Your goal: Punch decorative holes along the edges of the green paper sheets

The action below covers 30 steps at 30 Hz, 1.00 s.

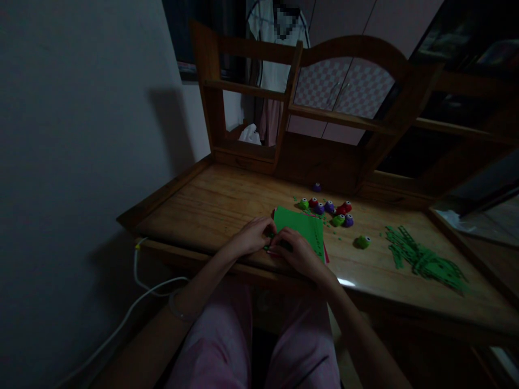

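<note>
A green sheet point(298, 222), with a pink or red layer showing at its edges, lies near the table's front edge. Small marks or cut holes run along its right side. My left hand point(255, 235) is closed at the sheet's near left corner, fingertips curled together. Right beside it, my right hand point(295, 249) is over the sheet's near part, its fingers bent inward and closed. The two sets of fingertips nearly meet. Tiny green bits show under them, but whatever they pinch is hidden in the dim light.
Beyond the sheet stand several small green, red and purple punch-like pieces point(319, 208) with white round tops, green scraps among them. One green piece point(363, 242) sits apart. Perforated green strips point(425, 262) are heaped at the right. A wooden shelf unit point(284, 97) rises behind; a white cable point(135, 302) hangs left.
</note>
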Each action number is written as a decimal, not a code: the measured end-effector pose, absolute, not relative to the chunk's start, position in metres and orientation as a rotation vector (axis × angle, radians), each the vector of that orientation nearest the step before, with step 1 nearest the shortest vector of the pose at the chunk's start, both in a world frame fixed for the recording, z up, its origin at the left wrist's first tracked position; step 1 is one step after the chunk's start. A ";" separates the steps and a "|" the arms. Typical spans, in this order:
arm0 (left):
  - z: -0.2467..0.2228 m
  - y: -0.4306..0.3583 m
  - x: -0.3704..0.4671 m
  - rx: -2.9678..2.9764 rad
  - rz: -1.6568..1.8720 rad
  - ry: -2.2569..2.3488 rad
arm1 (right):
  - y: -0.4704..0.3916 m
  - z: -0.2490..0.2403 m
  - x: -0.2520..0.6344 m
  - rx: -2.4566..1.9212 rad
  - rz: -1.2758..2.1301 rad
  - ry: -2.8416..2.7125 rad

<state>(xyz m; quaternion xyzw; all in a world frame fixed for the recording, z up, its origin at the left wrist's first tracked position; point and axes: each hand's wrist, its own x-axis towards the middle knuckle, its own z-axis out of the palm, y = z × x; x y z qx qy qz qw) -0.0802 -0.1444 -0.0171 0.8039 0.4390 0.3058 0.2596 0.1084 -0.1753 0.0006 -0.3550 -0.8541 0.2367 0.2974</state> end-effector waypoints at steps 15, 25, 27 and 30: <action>-0.008 -0.146 -0.088 2.168 0.743 1.133 | -0.174 0.017 0.142 -0.927 0.927 -2.252; -0.005 -0.147 -0.093 2.214 0.665 1.053 | -0.166 0.008 0.128 -0.852 0.857 -2.277; -0.007 -0.147 -0.091 2.218 0.681 1.094 | -0.166 0.007 0.127 -0.836 0.854 -2.274; -0.008 -0.148 -0.089 2.211 0.680 1.138 | -0.166 0.008 0.127 -0.818 0.869 -2.269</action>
